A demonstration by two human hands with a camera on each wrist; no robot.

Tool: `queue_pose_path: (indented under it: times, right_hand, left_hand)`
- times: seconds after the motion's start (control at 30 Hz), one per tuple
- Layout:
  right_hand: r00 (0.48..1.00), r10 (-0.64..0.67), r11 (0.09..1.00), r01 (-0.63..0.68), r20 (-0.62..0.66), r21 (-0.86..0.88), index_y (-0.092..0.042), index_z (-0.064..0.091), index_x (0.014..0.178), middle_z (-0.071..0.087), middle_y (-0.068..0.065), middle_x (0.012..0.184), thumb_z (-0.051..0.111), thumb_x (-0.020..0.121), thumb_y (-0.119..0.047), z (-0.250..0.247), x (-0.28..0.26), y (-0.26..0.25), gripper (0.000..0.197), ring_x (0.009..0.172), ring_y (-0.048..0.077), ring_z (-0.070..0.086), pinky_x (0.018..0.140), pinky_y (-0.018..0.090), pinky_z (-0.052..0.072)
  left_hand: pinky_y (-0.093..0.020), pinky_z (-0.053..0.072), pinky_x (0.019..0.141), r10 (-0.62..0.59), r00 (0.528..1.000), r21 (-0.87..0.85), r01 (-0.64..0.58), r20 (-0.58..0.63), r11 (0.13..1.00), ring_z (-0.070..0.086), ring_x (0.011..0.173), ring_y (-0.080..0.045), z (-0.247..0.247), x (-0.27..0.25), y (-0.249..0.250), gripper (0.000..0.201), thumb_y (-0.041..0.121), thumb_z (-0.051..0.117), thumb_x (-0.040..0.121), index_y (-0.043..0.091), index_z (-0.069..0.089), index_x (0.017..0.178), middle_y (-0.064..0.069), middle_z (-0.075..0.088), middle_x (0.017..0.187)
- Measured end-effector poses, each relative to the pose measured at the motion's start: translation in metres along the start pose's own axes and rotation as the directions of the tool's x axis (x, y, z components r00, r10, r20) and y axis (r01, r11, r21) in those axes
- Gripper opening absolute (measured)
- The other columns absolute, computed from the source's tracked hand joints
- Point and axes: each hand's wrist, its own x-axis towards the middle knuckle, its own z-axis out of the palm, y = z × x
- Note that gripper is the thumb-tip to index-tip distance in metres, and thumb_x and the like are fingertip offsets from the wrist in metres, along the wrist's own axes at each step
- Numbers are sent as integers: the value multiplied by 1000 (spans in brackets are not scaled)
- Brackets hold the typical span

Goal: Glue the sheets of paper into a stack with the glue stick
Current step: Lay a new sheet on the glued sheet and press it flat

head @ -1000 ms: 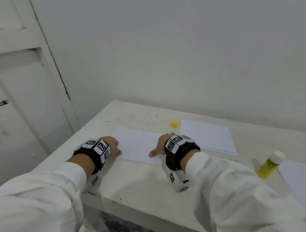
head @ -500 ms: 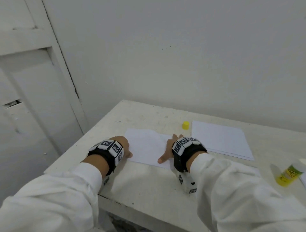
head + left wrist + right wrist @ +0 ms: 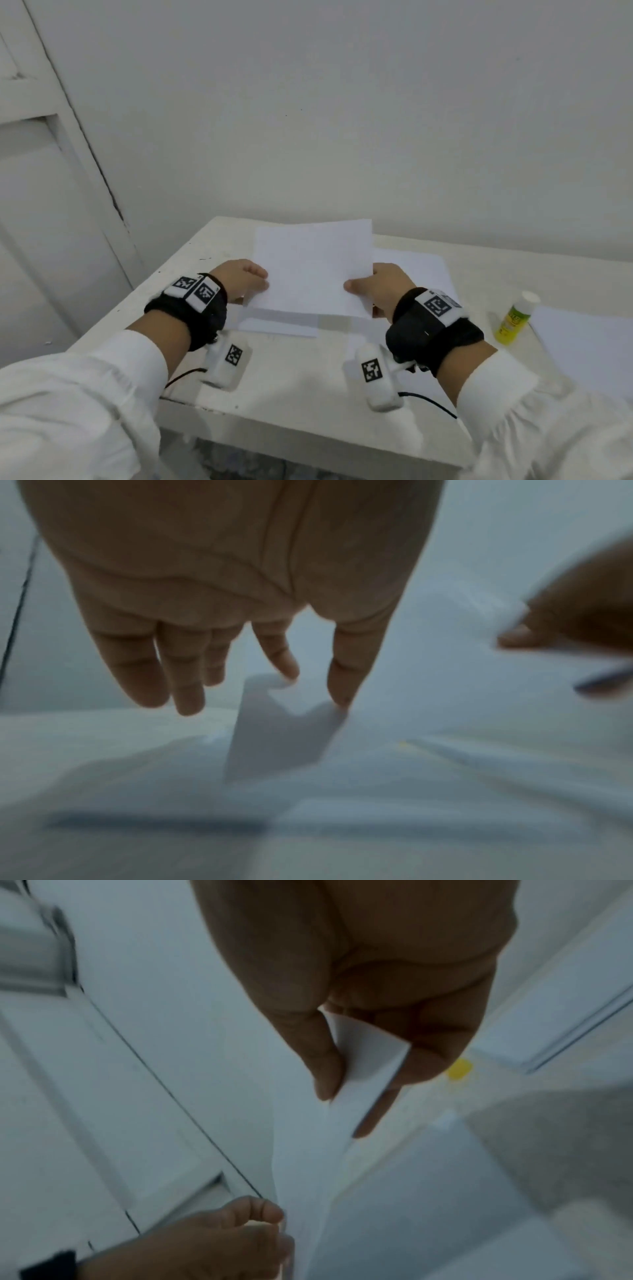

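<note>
A white sheet of paper (image 3: 313, 267) is held up off the table, tilted towards me. My left hand (image 3: 262, 279) pinches its left edge between thumb and index finger (image 3: 279, 658). My right hand (image 3: 352, 286) pinches its right edge, and the right wrist view shows the sheet (image 3: 363, 1053) between thumb and fingers. Another sheet (image 3: 277, 325) lies flat on the table below it. The yellow-green glue stick (image 3: 515, 317) with a white top stands at the right, apart from both hands. Its yellow cap (image 3: 460, 1068) lies on the table beyond my right hand, hidden in the head view.
A pile of white paper (image 3: 424, 270) lies behind my right hand. Another sheet (image 3: 589, 346) lies at the far right, past the glue stick. The white table (image 3: 301, 383) stands against a wall, with a door at the left.
Both hands lay flat on a sheet on the table. Now they have taken a sheet by its side edges and lifted it up off the table.
</note>
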Motion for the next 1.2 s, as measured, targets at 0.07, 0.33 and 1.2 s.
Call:
queue_pose_path:
  times: [0.07, 0.33, 1.2]
  right_hand:
    - [999, 27, 999, -25, -38, 33, -8, 62, 89, 67, 19, 107, 68, 83, -8, -31, -11, 15, 9, 97, 36, 65, 79, 45, 56]
    - [975, 171, 977, -187, -144, -106, 4, 61, 107, 66, 21, 106, 69, 80, -1, -117, -51, 82, 28, 93, 36, 65, 79, 45, 57]
    - [914, 382, 865, -406, -137, -296, 6, 57, 107, 61, 24, 110, 71, 81, -4, -113, -38, 114, 32, 100, 41, 62, 84, 49, 55]
  left_hand:
    - [-22, 42, 57, 69, 994, -26, -67, 87, 997, 51, 65, -13, 16, -9, 18, 17, 4, 68, 84, 20, 66, 80, -4, 61, 82]
    - [-14, 53, 64, 144, 904, 225, -250, 403, 942, 59, 67, -10, 106, -30, 55, 20, 6, 72, 82, 16, 70, 99, 2, 61, 80]
    - [-8, 41, 41, -9, 876, 481, -256, 482, 839, 52, 34, 3, 142, -30, 43, 20, 5, 74, 80, 13, 67, 97, 1, 60, 66]
